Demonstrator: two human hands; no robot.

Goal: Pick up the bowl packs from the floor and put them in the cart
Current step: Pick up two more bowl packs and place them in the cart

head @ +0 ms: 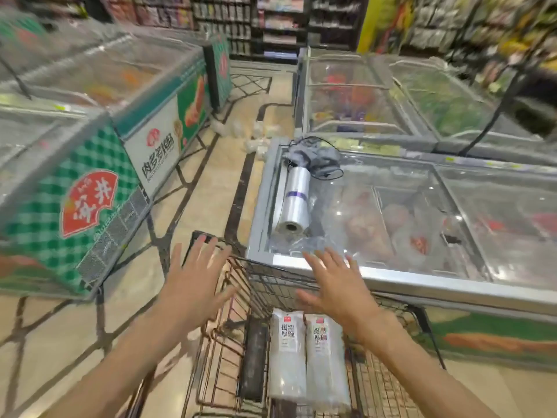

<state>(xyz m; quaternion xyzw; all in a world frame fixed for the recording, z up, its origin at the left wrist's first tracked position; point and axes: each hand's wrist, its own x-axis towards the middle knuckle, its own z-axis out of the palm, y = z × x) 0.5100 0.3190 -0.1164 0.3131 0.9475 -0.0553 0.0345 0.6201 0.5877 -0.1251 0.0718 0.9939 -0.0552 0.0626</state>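
Note:
Two clear bowl packs [307, 357] with white printed labels lie side by side in the wire cart [259, 285] just below me. My left hand [196, 279] hovers over the cart's left front corner, fingers spread, holding nothing. Over the cart's right side, just above the packs, my right hand [334, 285] is also spread wide and empty. Several more clear packs [253, 134] lie scattered on the tiled floor farther up the aisle, blurred, between the freezers.
A green checked chest freezer [75, 188] lines the aisle's left side. A glass-topped freezer [391, 212] on the right touches the cart, with a roll of plastic bags [294, 203] and a grey cloth with a cable [313, 155] on it. Shelves stand behind.

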